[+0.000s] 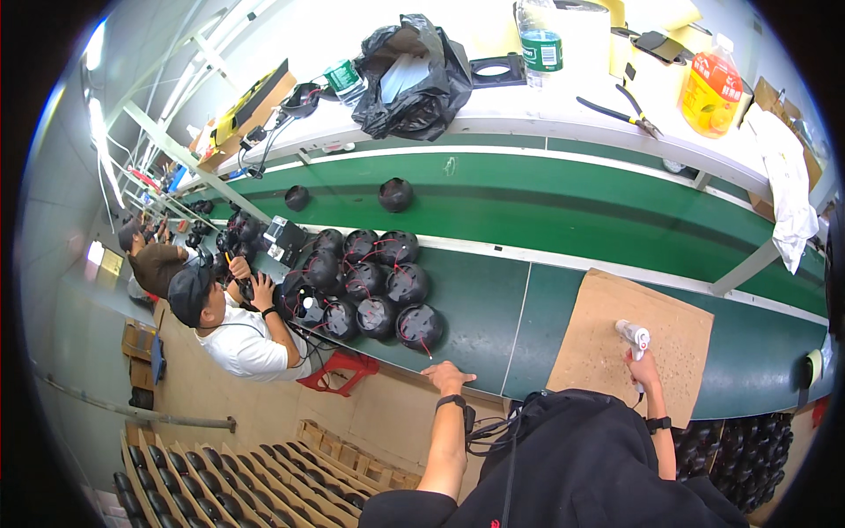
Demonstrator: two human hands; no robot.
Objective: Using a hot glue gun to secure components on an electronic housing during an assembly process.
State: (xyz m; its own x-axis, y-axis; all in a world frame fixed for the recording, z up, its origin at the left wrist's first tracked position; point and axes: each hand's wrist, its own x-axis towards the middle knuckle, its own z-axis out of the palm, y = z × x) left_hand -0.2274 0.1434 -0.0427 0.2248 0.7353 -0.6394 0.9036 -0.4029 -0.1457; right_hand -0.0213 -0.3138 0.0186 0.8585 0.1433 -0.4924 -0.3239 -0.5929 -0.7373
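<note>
At the workbench's [482, 308] near edge, the left hand [447, 377] lies with its fingers spread, gripping nothing that shows, probably to steady the body. To its right, the right hand [645, 370] has its fingers wrapped round the handle of a white pistol-grip tool [632, 336], perhaps a heat or glue gun. The tool is over the cardboard sheet [585, 352] by the near edge, its nose toward the far edge; whether it touches is unclear. The speckled sheet presumably protects the benchtop. Left along the bench, black spherical housings [420, 326] with red wires crowd together, likely so that they cannot roll. Beyond the far edge runs a green conveyor belt [616, 198]; above it, a white shelf [528, 104] seems to hold supplies clear of the work.

Counted from near to far: one tool; about eleven housings in the close cluster, nine of them plain to see, the rest overlapping; two more spheres [395, 194] on the belt, toward its left. On the shelf, one pair of pliers [634, 116] lies near the front edge, with one black plastic bag [414, 84] left of it, two green-labelled bottles [540, 48] and one orange-labelled bottle [711, 92] near the right end.
</note>
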